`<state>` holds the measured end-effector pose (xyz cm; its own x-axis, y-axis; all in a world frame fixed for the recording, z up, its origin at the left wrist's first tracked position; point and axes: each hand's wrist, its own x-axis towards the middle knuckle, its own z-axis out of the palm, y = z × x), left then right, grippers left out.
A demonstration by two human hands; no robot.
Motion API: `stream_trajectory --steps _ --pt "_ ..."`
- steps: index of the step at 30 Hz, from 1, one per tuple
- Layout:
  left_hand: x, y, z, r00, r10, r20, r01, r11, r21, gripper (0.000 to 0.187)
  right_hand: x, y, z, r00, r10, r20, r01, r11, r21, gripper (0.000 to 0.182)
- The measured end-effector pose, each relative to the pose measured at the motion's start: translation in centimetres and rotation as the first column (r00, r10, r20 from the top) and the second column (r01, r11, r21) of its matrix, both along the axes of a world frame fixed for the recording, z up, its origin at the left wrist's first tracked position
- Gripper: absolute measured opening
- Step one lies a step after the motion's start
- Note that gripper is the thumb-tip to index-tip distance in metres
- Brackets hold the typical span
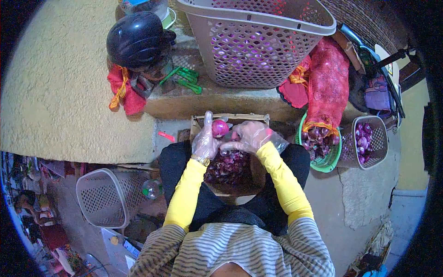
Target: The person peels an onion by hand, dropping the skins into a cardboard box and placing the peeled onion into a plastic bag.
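My left hand, in a clear plastic glove, holds a peeled red onion between thumb and fingers. To its right, my right hand, gloved too, is closed with its fingers bent toward the onion; something small and pinkish-red shows at its fingers, too small to name. Below both hands, a cardboard box sits between the knees, with dark purple onion skins inside.
A large perforated basket stands ahead, beside a red mesh sack. At right are a green basket and a grey basket of onions. A black helmet and an empty basket are at left.
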<state>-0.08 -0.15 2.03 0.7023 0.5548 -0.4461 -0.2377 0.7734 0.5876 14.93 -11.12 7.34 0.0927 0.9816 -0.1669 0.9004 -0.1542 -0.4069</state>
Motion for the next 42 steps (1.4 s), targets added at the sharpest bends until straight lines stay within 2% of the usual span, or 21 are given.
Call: stream_trajectory --steps 2,3,5,6,8,15,20,24,27,33,42 --pt "-0.2 0.0 0.4 0.999 -0.024 -0.048 0.026 0.999 0.043 0.066 0.1 0.0 -0.3 0.989 -0.128 -0.073 0.132 0.989 0.06 0.075" --pt "-0.3 -0.1 0.6 0.997 -0.036 -0.072 0.04 0.997 0.064 0.065 0.2 -0.1 -0.7 0.989 -0.128 -0.072 0.132 0.989 0.061 0.075" --pt "-0.4 -0.1 0.9 0.991 -0.058 -0.121 0.071 0.992 0.105 0.066 0.3 -0.1 -1.8 0.97 -0.195 -0.146 0.229 0.933 0.279 0.069" --pt "-0.3 -0.1 0.6 0.991 -0.058 -0.122 0.071 0.992 0.105 0.066 0.3 -0.1 -1.9 0.97 -0.195 -0.146 0.23 0.933 0.279 0.069" --pt "0.0 0.0 -0.2 0.998 -0.051 -0.031 0.051 0.999 -0.001 0.065 0.5 0.0 -2.1 0.969 -0.21 -0.13 0.245 0.896 0.37 0.068" --pt "-0.1 -0.3 0.2 0.994 -0.106 -0.029 0.107 0.994 0.026 0.061 0.4 0.3 -1.8 0.978 -0.182 -0.103 0.207 0.913 0.35 0.066" --pt "0.0 0.0 -0.2 0.994 -0.092 -0.06 0.091 0.995 -0.032 0.059 0.4 0.2 -1.4 0.973 -0.205 -0.111 0.225 0.948 0.227 0.066" --pt "0.1 0.1 -0.7 0.996 -0.092 -0.023 0.091 0.995 -0.036 0.06 0.6 0.1 -1.0 0.971 -0.199 -0.132 0.222 0.955 0.197 0.066" --pt "0.1 0.0 -0.4 0.995 -0.071 -0.074 0.07 0.997 -0.011 0.06 0.6 0.1 -1.4 0.974 -0.199 -0.105 0.217 0.954 0.206 0.073" --pt "0.0 -0.5 1.8 0.985 -0.128 -0.114 0.131 0.991 0.018 0.063 0.7 0.3 -1.2 0.97 -0.209 -0.125 0.216 0.975 0.047 0.073" --pt "-0.2 -0.3 1.4 0.982 -0.126 -0.14 0.137 0.988 0.07 0.067 0.5 0.5 -1.5 0.991 -0.128 -0.03 0.129 0.992 0.017 0.061"
